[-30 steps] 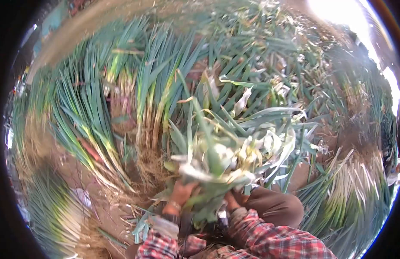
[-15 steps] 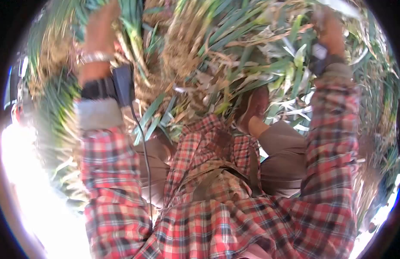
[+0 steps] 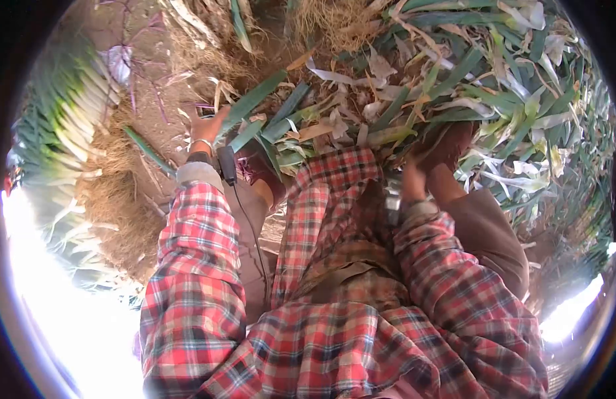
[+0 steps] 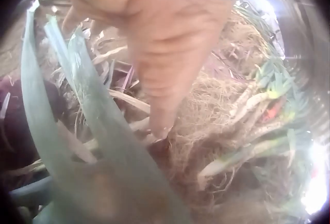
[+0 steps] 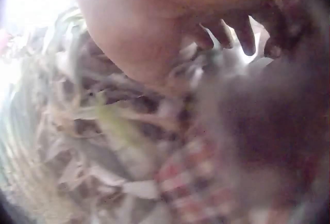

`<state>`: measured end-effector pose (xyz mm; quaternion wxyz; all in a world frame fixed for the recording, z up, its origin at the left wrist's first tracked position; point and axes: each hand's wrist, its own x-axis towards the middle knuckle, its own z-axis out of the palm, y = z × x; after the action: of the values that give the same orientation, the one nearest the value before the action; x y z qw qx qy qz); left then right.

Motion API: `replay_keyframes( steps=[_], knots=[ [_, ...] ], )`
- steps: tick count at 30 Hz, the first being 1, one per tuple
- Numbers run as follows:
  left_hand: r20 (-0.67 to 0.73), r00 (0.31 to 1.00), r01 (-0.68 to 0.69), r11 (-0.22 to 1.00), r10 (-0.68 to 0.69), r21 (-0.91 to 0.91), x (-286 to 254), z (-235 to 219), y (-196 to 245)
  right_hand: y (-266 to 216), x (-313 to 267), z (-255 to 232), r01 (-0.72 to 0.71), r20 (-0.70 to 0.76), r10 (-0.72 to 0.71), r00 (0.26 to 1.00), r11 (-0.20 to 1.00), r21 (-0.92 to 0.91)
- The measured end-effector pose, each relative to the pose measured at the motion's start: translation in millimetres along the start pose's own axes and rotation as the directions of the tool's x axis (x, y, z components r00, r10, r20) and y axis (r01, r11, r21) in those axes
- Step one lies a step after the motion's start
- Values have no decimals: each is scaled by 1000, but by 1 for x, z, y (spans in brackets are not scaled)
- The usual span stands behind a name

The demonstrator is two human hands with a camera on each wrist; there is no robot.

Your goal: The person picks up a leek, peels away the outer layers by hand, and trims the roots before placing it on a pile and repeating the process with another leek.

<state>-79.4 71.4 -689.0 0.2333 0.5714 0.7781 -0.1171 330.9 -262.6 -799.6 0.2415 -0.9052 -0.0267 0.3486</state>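
Observation:
The left hand is low over the soil at the upper left, beside cut green leaves. In the left wrist view its thumb points down in front of tangled roots, and broad leaves lie nearby; nothing is seen in its grasp. The right hand is between the shirt front and a dark red shoe. Blurred in the right wrist view, that hand has its fingers apart, with pale leaf scraps below; no held thing shows.
Bundled green onions with brown roots lie along the left edge. Trimmed leaves cover the ground at the right. A cable runs from the left wrist, and bent knees flank the shirt.
The hands have left the leafy heap they were at, spread apart, then come back toward the body. The head view has tilted down to the lap and feet.

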Motion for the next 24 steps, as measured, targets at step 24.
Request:
replay_keyframes(
  steps=[24],
  knots=[
    [-5, 973, -217, 913, 230, -346, -150, 89, 190, -334, 33, -63, 696, 630, -307, 714, 407, -591]
  ],
)
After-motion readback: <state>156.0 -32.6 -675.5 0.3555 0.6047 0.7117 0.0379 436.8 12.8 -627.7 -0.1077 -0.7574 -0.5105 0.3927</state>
